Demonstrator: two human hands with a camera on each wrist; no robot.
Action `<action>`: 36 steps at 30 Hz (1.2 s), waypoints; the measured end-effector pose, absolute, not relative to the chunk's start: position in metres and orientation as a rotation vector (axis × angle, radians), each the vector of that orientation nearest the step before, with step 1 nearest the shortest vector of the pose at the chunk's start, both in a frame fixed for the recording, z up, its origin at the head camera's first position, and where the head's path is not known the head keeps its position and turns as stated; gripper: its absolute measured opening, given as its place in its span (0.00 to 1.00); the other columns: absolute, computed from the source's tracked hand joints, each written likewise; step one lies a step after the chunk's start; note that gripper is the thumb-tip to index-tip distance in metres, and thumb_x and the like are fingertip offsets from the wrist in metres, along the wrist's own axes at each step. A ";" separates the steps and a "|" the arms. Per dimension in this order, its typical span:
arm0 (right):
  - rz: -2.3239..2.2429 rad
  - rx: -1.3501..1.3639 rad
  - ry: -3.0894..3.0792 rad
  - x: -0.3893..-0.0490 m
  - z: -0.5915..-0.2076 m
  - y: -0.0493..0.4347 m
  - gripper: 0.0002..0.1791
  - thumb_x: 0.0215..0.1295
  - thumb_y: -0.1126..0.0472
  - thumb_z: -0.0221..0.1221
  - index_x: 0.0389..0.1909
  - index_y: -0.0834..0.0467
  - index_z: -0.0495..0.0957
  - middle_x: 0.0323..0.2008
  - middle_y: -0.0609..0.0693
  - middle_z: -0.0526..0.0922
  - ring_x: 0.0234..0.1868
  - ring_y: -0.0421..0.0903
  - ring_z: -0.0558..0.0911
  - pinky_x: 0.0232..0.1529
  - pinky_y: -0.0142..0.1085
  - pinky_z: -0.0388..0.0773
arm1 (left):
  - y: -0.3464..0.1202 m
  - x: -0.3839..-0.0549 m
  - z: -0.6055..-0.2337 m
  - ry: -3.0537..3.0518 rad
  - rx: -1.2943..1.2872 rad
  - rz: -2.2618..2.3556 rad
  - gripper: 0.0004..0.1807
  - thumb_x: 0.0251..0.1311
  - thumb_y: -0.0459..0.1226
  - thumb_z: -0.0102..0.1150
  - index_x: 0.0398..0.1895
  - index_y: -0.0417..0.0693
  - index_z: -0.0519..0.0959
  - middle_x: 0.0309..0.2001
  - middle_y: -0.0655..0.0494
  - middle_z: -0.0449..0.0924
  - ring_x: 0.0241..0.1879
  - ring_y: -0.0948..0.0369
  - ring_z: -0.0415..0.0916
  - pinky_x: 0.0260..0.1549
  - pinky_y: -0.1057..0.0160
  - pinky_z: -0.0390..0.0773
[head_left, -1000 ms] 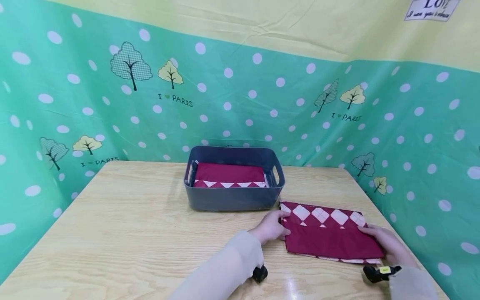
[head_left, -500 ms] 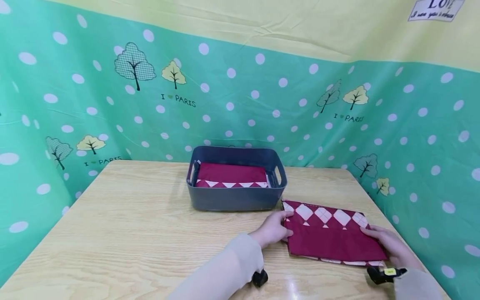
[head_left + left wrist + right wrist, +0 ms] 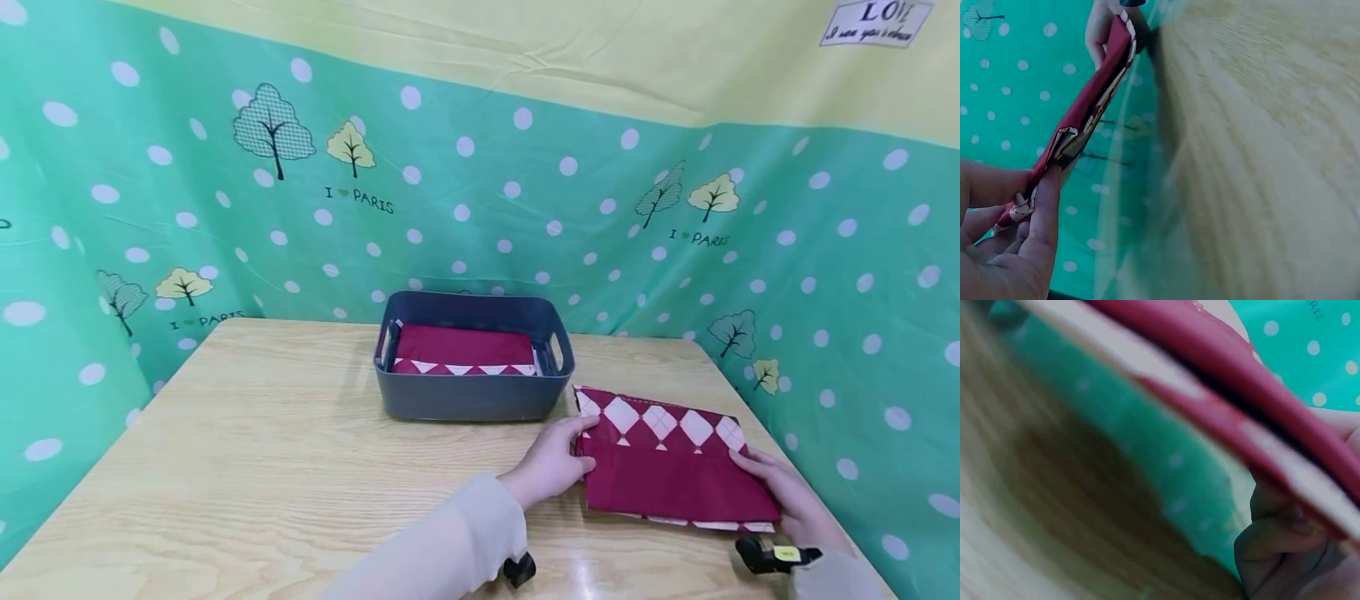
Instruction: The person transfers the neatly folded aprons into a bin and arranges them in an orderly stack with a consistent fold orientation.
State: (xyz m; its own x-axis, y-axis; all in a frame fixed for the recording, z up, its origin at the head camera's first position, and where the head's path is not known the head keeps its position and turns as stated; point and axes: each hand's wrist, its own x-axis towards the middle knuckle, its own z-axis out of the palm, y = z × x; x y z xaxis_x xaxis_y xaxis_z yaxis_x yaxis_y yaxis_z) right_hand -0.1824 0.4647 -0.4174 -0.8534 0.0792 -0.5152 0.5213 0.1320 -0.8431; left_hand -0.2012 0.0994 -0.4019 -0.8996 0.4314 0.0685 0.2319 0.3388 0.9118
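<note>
A folded maroon cloth [image 3: 675,479] with a band of white diamonds is held between both hands at the right of the table in the head view. My left hand [image 3: 552,460] pinches its left edge, thumb on one face and fingers on the other, as the left wrist view shows along the folded layers [image 3: 1079,119]. My right hand [image 3: 787,496] grips the right edge, with curled fingers [image 3: 1279,540] under the cloth in the right wrist view. The cloth is lifted off the table there. A second folded maroon cloth [image 3: 465,346] lies inside the dark blue-grey basket [image 3: 472,400].
The basket stands at the back middle of the light wooden table [image 3: 285,467], left of the held cloth. A green and yellow dotted curtain [image 3: 450,167] hangs behind and around the table. Black wrist straps [image 3: 772,554] sit on both wrists.
Both hands have raised the folded cloth a little and shifted it slightly right in the head view, its left side tipping up. The basket and the cloth in it stay put.
</note>
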 end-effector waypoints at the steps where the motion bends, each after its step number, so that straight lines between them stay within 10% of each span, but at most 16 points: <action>1: -1.802 0.592 2.049 -0.181 -0.416 0.464 0.52 0.73 0.41 0.52 0.77 0.57 0.25 0.37 0.32 0.78 0.39 0.37 0.84 0.46 0.35 0.84 | 0.099 -0.201 -0.399 2.414 0.601 1.598 0.31 0.58 0.30 0.65 0.67 0.54 0.74 0.66 0.51 0.72 0.65 0.54 0.69 0.59 0.62 0.74; 7: -1.822 0.611 2.064 -0.183 -0.402 0.459 0.55 0.70 0.36 0.52 0.77 0.53 0.24 0.53 0.42 0.74 0.41 0.33 0.81 0.48 0.33 0.83 | 0.093 -0.201 -0.383 2.403 0.607 1.635 0.32 0.58 0.30 0.66 0.67 0.55 0.74 0.65 0.52 0.73 0.60 0.57 0.72 0.54 0.65 0.75; 21: -1.904 0.606 1.993 -0.185 -0.385 0.446 0.54 0.68 0.33 0.52 0.76 0.41 0.22 0.78 0.49 0.20 0.45 0.26 0.72 0.49 0.27 0.80 | 0.077 -0.199 -0.359 2.297 0.643 1.737 0.36 0.56 0.28 0.65 0.70 0.54 0.70 0.53 0.49 0.80 0.41 0.66 0.78 0.39 0.72 0.77; 31: -2.006 0.601 1.958 -0.184 -0.375 0.428 0.51 0.68 0.35 0.53 0.77 0.35 0.27 0.73 0.44 0.50 0.41 0.28 0.77 0.48 0.29 0.81 | 0.064 -0.196 -0.347 2.167 0.603 1.888 0.37 0.56 0.25 0.65 0.71 0.50 0.69 0.59 0.46 0.77 0.42 0.60 0.80 0.40 0.69 0.81; 36: -2.135 0.529 1.901 -0.184 -0.368 0.419 0.48 0.70 0.39 0.53 0.77 0.35 0.29 0.45 0.26 0.73 0.40 0.31 0.81 0.46 0.30 0.83 | 0.057 -0.198 -0.337 2.087 0.618 1.986 0.36 0.57 0.24 0.63 0.71 0.48 0.68 0.61 0.42 0.76 0.49 0.53 0.82 0.46 0.64 0.83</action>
